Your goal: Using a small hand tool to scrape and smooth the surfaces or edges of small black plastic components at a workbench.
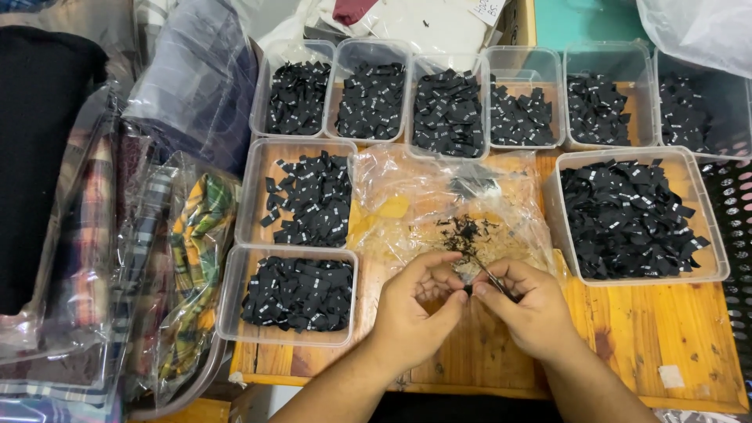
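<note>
My left hand (411, 309) and right hand (529, 305) meet fingertip to fingertip over the wooden tabletop (627, 337), pinching a small black fabric label (468, 288) between them. A crumpled clear plastic bag (439, 207) lies just beyond, ringed by clear tubs (298, 294) full of black labels.

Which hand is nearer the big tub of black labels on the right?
Right. The right hand sits just left of the big tub; the left hand is farther left, beyond it.
</note>
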